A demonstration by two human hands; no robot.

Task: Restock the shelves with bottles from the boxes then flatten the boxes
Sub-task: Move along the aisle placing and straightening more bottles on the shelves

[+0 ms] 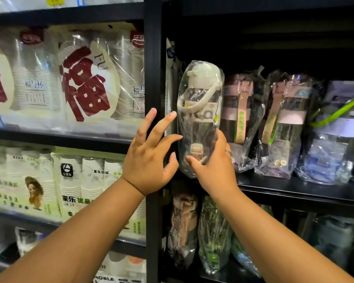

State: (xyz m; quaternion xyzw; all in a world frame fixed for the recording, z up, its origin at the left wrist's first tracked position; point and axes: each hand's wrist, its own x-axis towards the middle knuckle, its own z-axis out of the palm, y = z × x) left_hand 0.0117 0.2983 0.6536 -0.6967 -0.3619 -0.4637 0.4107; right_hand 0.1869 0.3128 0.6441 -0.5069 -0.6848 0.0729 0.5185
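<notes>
Two hands are at one bottle [200, 111]. The right hand [211, 170] grips its lower part over a loose clear wrap, thumb across the front and fingers curled round the far side. The left hand [149, 162] is open, fingers spread, with its fingertips at the bottle's near side, just in front of a black post [153, 78]. The bottle stands roughly upright above the right hand, at the end of the shelf [294, 190]. The hand hides its base, so whether it rests on the board cannot be told.

Just past the right hand's fingers stands a pink bottle [243, 111], touching or nearly so. The slick wrap may let the bottle slide in the grip. Released near the front edge, the bottle could tip off. A push away from the left hand could topple the pink bottle.
</notes>
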